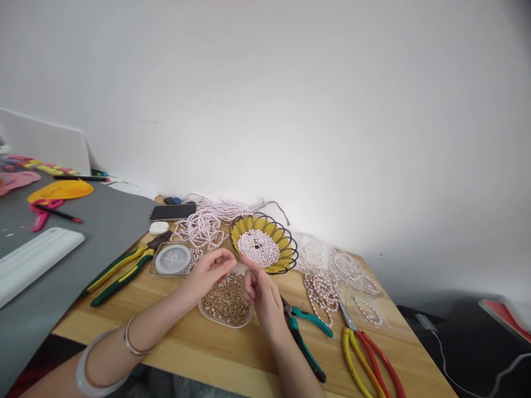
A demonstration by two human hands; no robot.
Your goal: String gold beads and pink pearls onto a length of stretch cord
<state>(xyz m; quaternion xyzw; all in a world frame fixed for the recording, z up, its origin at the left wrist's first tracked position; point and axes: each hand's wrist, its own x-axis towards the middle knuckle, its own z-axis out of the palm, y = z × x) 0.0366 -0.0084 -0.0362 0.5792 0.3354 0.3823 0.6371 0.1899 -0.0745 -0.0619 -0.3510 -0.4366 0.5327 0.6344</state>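
Observation:
My left hand (214,271) is above a white tub (226,322) of gold-coloured beads (229,301), thumb and fingertips pinched together. Whatever lies in that pinch is too small to make out. Close beside it, my right hand (265,296) has its index finger stretched towards the left fingertips, the thumb drawn in and the other fingers curled. Anything it holds is hidden. Just behind the hands stands a yellow basket (286,243) with a black wire rim, holding pale pink beads (258,249).
Green-handled pliers (305,318) and red-and-yellow-handled scissors (360,342) lie right; yellow-green pliers (124,268) lie left. A spool (173,260) in a clear box, strung beads (203,229) and a phone (172,212) lie behind. Bead strands (321,293) sit at right, near the wall.

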